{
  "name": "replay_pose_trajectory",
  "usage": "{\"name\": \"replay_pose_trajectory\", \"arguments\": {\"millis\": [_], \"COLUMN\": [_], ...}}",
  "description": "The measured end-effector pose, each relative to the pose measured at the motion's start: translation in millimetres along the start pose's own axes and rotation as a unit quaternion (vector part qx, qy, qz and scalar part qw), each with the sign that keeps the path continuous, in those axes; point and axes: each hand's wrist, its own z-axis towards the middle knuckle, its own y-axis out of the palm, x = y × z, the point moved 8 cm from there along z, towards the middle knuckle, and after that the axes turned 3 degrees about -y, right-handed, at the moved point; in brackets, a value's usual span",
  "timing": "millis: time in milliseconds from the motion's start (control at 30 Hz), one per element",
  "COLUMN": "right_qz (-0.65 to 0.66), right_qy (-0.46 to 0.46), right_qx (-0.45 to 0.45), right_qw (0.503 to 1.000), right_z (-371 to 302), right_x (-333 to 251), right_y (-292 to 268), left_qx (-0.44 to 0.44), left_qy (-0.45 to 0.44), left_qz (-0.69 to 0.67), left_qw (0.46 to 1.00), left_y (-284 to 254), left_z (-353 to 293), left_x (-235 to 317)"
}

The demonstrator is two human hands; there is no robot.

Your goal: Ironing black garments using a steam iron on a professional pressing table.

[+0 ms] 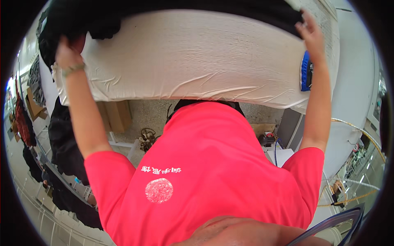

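A long black garment (213,5) stretches across the far side of a table covered in wrinkled white cloth (193,53). Its bunched left part hangs over the table's left end. My left hand (68,54), slightly blurred and with a band at the wrist, is closed on the garment there; a dark reddish patch shows beside the fingers. At the far right, the fingers of my right hand (310,35) pinch the garment's other end. Just below my right hand, partly behind the forearm, lies a blue and black object (305,71).
Cardboard boxes (118,117) stand under the table at left, by a tangled brown item (147,137). Dark garments (65,139) hang along a rail at left. A pale surface (353,78) lies on the right, with a yellowish hose (371,139) looping past it.
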Motion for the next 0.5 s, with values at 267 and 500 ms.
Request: {"name": "replay_pose_trajectory", "arguments": {"millis": [267, 500], "right_qz": [0.148, 0.086], "right_qy": [0.243, 0.386], "right_qx": [-0.036, -0.113], "right_qw": [0.958, 0.912], "right_z": [-145, -144], "right_x": [121, 144], "right_y": [63, 83], "left_qx": [0.115, 0.078], "left_qy": [-0.258, -0.255], "left_qz": [0.003, 0.127], "left_qw": [0.959, 0.955], "left_y": [-80, -62], "left_z": [-182, -173], "left_x": [-200, -176]}}
